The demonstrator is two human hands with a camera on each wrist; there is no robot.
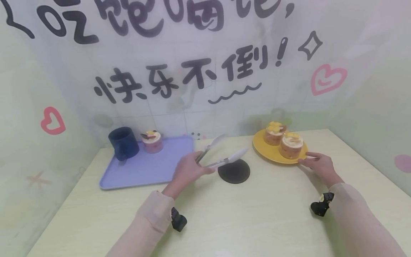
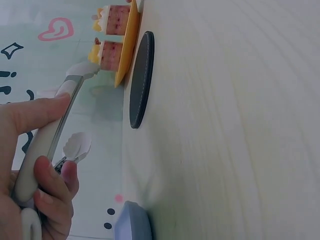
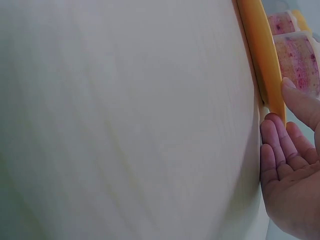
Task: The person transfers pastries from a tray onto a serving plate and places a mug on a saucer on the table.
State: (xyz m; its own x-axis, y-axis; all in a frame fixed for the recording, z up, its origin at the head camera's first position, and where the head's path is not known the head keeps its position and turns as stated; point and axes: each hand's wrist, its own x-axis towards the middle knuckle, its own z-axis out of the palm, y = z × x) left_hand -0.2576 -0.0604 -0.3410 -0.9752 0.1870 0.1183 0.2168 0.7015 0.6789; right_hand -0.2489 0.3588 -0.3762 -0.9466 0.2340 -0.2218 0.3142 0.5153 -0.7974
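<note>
In the head view my left hand [image 1: 189, 169] grips a pair of tongs [image 1: 238, 155] with pale scalloped tips, arms spread apart and nothing between them. The tongs hover above the table near a round dark coaster [image 1: 234, 174]. At the right, my right hand [image 1: 321, 168] holds the near right rim of a yellow plate [image 1: 264, 149]. In the right wrist view its thumb [image 3: 292, 95] lies over the rim, with the other fingers at the underside. Two cake cups with yellow fruit on top, a farther one [image 1: 273, 138] and a nearer one [image 1: 291, 149], stand on the plate.
On the left lies a lavender tray [image 1: 151, 175]. A dark blue mug [image 1: 126, 144] and another cake cup [image 1: 152, 145] stand on it, toward the back. Behind the table rises a wall [image 1: 199, 107] with black lettering and pink hearts.
</note>
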